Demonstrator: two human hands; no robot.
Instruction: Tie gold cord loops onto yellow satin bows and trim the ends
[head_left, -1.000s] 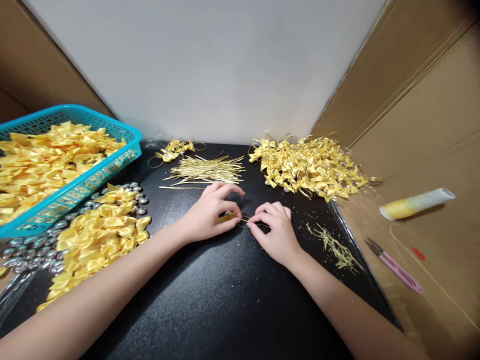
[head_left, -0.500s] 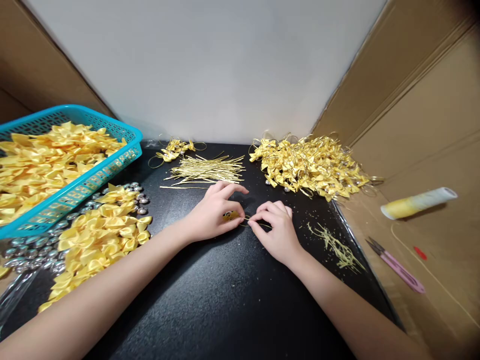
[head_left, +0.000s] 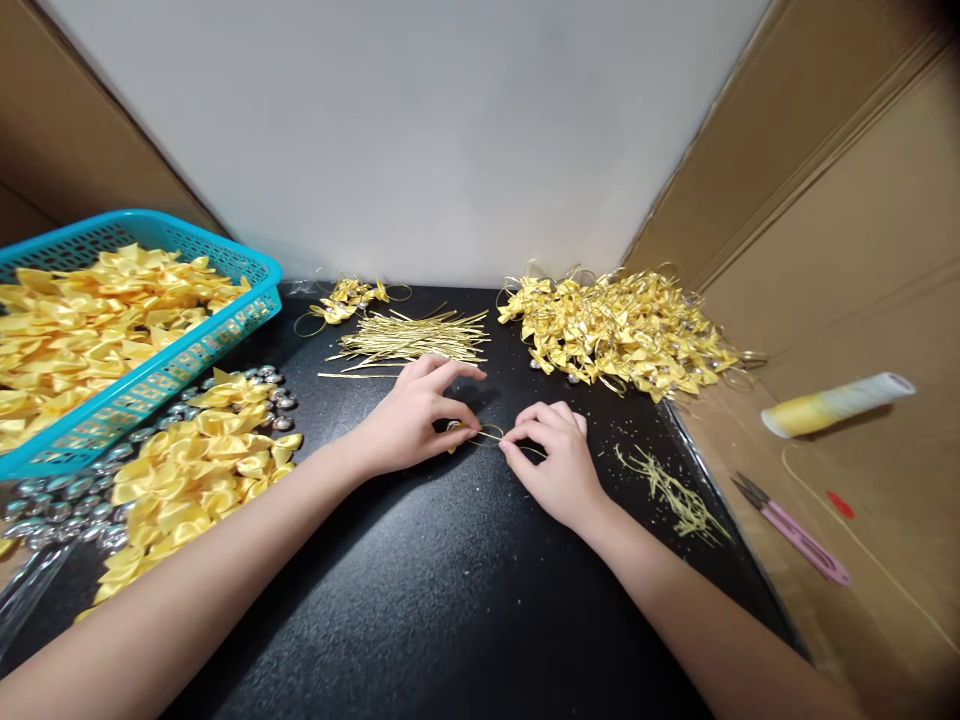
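Note:
Thumb and index finger of my left hand (head_left: pixel 420 415) pinch a thin gold cord (head_left: pixel 490 434), its other fingers raised. My right hand (head_left: pixel 553 455) pinches the same cord a short way to the right, so a stretch of it runs between the two hands and forms a small loop. A bit of yellow and something shiny show under my left fingers, mostly hidden. Just beyond my left hand lies a bundle of cut gold cords (head_left: pixel 412 337). Past my right hand is a heap of yellow bows with cord loops (head_left: pixel 615 330).
At left, a blue basket (head_left: pixel 262 290) holds yellow ribbon bows. More loose bows (head_left: pixel 202 460) and silvery beads (head_left: pixel 67 505) lie before it. Cord scraps (head_left: pixel 679 495) are on the black table's right side. Pink snips (head_left: pixel 802 540) and a yellow-white roll (head_left: pixel 836 405) lie on cardboard further right.
My left hand has shifted slightly left, away from my right hand, and the cord between them is longer and straighter. My right hand has hardly moved.

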